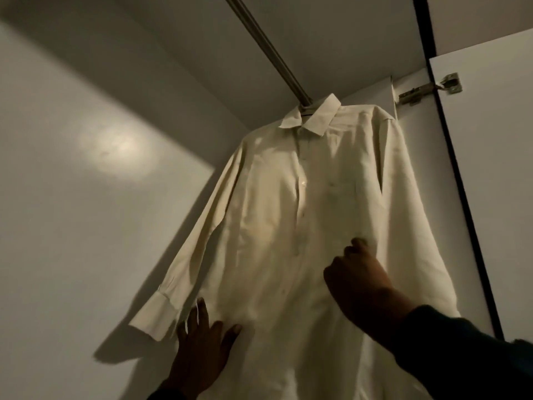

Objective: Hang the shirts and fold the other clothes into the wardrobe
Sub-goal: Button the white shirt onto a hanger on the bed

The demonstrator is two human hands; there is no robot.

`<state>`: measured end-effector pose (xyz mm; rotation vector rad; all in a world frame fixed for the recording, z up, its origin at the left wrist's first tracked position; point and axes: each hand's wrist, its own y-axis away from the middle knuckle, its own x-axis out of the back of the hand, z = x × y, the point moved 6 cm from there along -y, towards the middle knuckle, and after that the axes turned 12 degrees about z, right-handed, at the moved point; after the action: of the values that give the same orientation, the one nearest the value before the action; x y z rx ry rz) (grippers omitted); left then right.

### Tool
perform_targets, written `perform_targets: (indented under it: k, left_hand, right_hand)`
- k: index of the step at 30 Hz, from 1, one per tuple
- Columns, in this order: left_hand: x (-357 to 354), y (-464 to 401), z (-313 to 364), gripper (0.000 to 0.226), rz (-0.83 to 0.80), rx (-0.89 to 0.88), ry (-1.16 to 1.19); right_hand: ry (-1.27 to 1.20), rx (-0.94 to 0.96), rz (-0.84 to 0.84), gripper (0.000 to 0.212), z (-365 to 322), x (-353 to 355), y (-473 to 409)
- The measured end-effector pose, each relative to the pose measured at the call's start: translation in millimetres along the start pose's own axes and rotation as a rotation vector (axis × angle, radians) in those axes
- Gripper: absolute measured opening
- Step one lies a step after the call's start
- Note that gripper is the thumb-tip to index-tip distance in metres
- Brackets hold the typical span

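So we're looking up into a plain white wardrobe [86, 197] with dim light, where a cream long-sleeved collared shirt [288, 212] hangs from the grey metal rail [268, 50] running along the top, over toward the white door [490, 168] and its metal hinge [429, 88]. The left hand [202, 339] lies flat with fingers [202, 310] spread on the shirt's lower left edge by the cuff. The right hand [360, 278] has its fingers curled, bunching the front fabric.
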<state>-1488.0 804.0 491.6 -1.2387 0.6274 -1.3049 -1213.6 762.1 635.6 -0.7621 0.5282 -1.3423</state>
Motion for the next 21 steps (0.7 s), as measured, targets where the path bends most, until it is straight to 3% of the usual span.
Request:
perform_targets:
  k: [1,3,5,8,11,13,15,17,21]
  left_hand:
    - [9.8,-1.2,-1.4,0.099,0.045,0.02,0.017]
    - [24.1,-0.2,5.5,0.108,0.114,0.017,0.121]
    - [38.4,-1.8,24.0,0.099,0.154,-0.008,0.209]
    - [48.5,-4.2,51.9,0.081,0.152,-0.037,0.345]
    - [40.9,4.7,66.8,0.067,0.101,-0.22,0.316]
    - [24.3,23.8,64.1,0.064,0.015,-0.418,0.219]
    - [0.6,52.0,51.5,0.069,-0.07,-0.592,0.092]
    - [-14.3,78.0,39.1,0.062,-0.065,-0.629,0.082]
    - [-7.3,109.4,38.3,0.033,0.246,-0.626,0.161]
  right_hand:
    - [0.001,0.003,-0.043,0.014,2.1,6.6,-1.8]
    - [-0.068,0.01,0.063,0.015,2.4,22.3,-11.0]
    - [-0.156,0.012,0.149,0.025,-8.2,26.4,-19.3]
    - [-0.128,-0.011,0.143,0.05,-25.4,8.1,-29.3]
    - [-0.127,-0.082,0.093,0.068,-31.8,-13.2,-20.9]
    - [-0.202,-0.119,-0.035,0.072,-42.3,-36.2,-0.4]
    - [-0.219,-0.065,-0.27,0.07,-67.6,-61.9,31.6]
    - [-0.222,0.063,-0.424,0.063,-99.6,-72.8,68.6]
    - [-0.399,0.141,-0.303,0.03,-139.6,-49.5,105.2]
